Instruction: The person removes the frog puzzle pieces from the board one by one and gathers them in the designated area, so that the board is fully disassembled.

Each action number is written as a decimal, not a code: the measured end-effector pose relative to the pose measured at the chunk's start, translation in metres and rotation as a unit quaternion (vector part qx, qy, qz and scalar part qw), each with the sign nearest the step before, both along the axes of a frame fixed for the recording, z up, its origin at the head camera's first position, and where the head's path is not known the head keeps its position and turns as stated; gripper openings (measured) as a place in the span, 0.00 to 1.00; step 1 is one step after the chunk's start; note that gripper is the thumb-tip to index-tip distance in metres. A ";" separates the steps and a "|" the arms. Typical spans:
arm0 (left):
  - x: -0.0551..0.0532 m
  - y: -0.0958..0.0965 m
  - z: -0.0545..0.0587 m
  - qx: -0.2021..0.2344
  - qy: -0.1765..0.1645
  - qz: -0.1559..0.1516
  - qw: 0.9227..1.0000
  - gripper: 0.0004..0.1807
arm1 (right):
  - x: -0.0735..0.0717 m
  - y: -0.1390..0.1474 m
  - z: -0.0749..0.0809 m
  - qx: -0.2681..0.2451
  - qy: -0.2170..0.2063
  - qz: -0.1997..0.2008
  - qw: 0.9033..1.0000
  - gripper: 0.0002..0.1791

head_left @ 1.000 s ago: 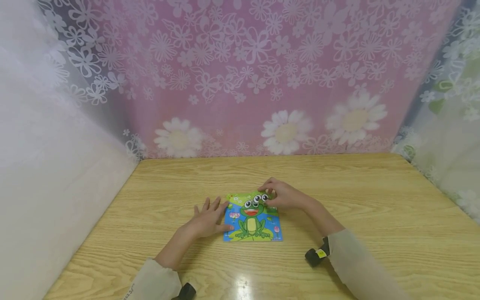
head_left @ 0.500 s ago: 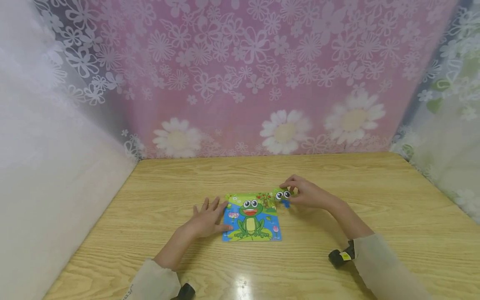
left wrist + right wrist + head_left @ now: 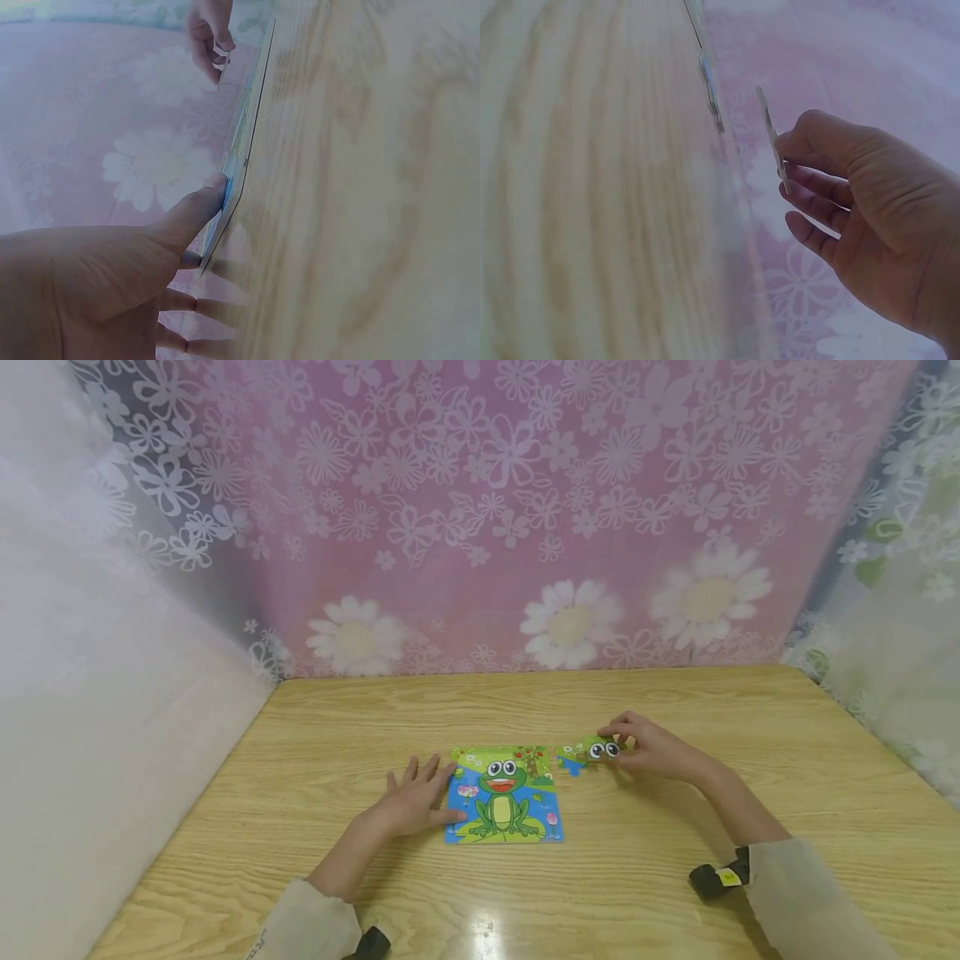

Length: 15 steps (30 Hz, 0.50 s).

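Frog-eyed piece pinched between thumb and fingers of the right hand; it is held clear of the table, as seen in the right wrist view. Fingers of the left hand spread wide and straight, at nine o'clock of the frog board; its thumb is laid on the board's edge. Board lies flat. Flowered piece, green and blue, seen on the table at the board's two o'clock, just beside it. Pinched piece held farther out, same direction. Pink flowered curtain hung at twelve o'clock.
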State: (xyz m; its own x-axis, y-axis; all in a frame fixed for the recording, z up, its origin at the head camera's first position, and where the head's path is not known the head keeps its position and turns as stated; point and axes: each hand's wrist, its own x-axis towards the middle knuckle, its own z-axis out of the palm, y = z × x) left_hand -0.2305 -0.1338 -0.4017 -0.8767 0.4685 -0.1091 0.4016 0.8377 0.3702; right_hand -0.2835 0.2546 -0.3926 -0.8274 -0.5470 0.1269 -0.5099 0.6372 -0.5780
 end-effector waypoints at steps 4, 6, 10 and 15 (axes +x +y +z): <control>-0.001 0.000 -0.001 -0.003 0.000 0.000 1.000 0.44 | 0.000 0.007 -0.003 0.000 -0.001 -0.001 1.000 0.22; -0.001 0.000 -0.001 -0.004 0.000 0.000 1.000 0.44 | 0.000 0.009 -0.005 0.004 0.000 -0.003 1.000 0.22; -0.002 0.000 -0.003 -0.006 -0.003 0.002 1.000 0.45 | -0.002 0.013 -0.009 0.019 0.002 -0.007 1.000 0.22; -0.004 -0.001 -0.006 -0.003 0.000 0.002 1.000 0.45 | -0.003 0.016 -0.011 0.009 -0.013 -0.006 1.000 0.22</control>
